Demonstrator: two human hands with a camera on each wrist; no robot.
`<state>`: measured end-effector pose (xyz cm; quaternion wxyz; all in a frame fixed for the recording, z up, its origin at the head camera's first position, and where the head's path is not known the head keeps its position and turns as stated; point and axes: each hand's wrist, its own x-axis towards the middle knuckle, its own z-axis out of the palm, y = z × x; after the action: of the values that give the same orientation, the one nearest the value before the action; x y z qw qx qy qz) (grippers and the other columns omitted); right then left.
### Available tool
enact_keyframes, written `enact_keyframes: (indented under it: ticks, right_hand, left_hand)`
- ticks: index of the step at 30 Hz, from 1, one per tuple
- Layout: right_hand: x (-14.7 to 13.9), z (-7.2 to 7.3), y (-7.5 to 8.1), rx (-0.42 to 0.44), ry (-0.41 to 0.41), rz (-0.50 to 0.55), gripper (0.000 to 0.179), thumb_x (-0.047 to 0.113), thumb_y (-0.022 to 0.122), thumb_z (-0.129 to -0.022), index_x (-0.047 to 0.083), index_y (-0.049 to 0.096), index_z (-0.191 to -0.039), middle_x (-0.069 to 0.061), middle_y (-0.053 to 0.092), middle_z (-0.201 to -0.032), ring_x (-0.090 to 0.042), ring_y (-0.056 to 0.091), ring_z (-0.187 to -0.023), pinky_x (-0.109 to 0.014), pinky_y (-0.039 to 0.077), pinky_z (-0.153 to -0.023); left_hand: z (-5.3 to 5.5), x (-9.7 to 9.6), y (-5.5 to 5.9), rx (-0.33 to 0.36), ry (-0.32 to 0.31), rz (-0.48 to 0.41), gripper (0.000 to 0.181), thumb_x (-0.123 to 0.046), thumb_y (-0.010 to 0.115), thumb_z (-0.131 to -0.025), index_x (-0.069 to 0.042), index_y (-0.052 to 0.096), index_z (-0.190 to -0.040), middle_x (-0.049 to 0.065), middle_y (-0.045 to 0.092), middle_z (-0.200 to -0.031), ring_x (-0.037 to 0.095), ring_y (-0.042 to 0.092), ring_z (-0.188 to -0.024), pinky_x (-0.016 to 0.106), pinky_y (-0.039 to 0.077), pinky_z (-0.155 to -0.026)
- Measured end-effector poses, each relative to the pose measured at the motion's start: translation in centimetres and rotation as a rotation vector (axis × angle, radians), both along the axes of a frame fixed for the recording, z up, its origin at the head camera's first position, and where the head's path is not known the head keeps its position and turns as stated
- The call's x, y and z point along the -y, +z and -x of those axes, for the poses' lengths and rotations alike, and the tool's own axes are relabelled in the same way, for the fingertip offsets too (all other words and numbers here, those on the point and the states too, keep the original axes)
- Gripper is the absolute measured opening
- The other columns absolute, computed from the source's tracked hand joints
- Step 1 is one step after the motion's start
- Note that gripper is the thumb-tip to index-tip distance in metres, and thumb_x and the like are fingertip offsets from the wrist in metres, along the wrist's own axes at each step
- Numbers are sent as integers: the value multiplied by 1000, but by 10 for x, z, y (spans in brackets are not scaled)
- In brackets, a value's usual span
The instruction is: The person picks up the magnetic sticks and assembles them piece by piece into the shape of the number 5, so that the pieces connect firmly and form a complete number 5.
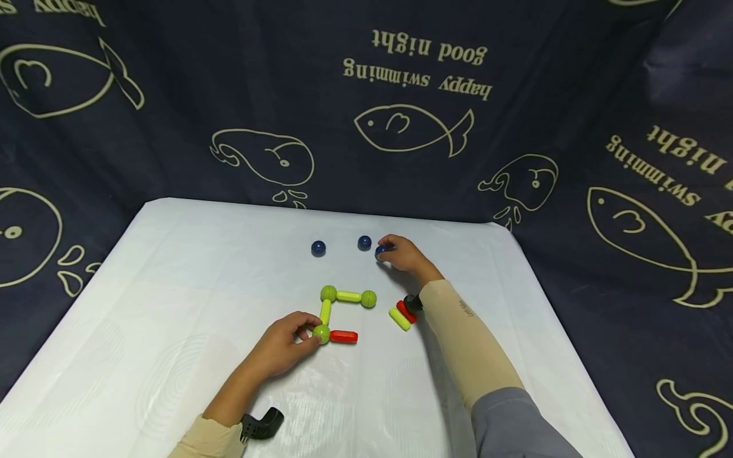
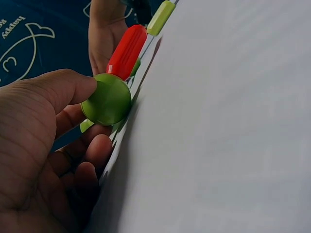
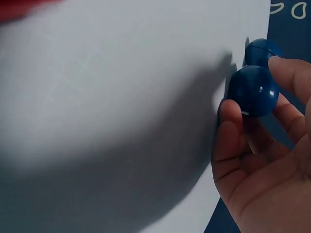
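My left hand (image 1: 284, 345) pinches a green ball (image 2: 108, 99) between thumb and fingers at the near corner of a joined shape on the table. From that ball a red rod (image 1: 344, 337) points right, and a yellow-green rod (image 1: 325, 312) leads away to a second green ball (image 1: 329, 293). Another yellow-green rod (image 1: 349, 296) links that one to a third green ball (image 1: 369, 298). Toward the back, my right hand (image 1: 405, 253) holds a dark blue ball (image 3: 253, 91) with thumb and fingers. A second blue ball (image 1: 364, 242) lies just left of it.
Farther left sits one more blue ball (image 1: 318, 249). Beneath my right forearm lie a loose yellow-green rod (image 1: 399, 319) and red rod pieces (image 1: 406, 311), partly covered by the wrist device. A dark printed cloth (image 1: 412, 172) hangs behind the white-covered table (image 1: 229, 254).
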<state>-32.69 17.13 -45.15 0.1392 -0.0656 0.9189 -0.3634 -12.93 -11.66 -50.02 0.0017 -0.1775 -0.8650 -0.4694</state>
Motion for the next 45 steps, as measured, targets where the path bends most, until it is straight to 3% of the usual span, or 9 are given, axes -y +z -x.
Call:
enact_keyframes:
  ticks: [9,18,27,39,45]
  right_hand:
    - [0,-1,-2,10,10,-20,32,18,68,-95,10,61,-125,-10,58,-122,-26,52,-107,-38,47,-88]
    - [-6,-11,9,51,-11,127,38,12,61,-97,8,57,-134,-10,56,-128,-21,63,-96,-34,51,-79]
    - [-11,-39,15,63,-43,295,43,9,62,-95,5,55,-137,-10,60,-121,-24,63,-99,-41,52,-85]
    - [-16,-83,8,8,-80,392,37,14,66,-95,8,59,-130,-10,60,-121,-24,61,-96,-38,51,-81]
    - [-14,-107,5,31,-105,458,40,13,66,-95,7,55,-133,-13,57,-127,-23,61,-97,-47,51,-86]
  left_hand:
    - [0,-1,1,-10,-12,-6,24,-14,75,-88,-12,69,-111,-9,63,-93,7,56,-80,28,48,-71]
    - [0,-2,2,-8,-20,-5,24,-15,75,-89,-11,69,-111,-8,63,-94,7,56,-79,28,48,-71]
    - [-1,-1,3,-1,-12,7,24,-15,75,-89,-12,69,-111,-8,64,-94,7,56,-80,28,48,-71]
    - [-1,-1,2,-7,-9,0,24,-14,76,-88,-13,69,-111,-8,64,-95,8,57,-80,29,48,-71]
    - [0,-1,1,-7,1,5,23,-15,76,-88,-14,69,-110,-9,64,-95,8,56,-80,29,48,-72]
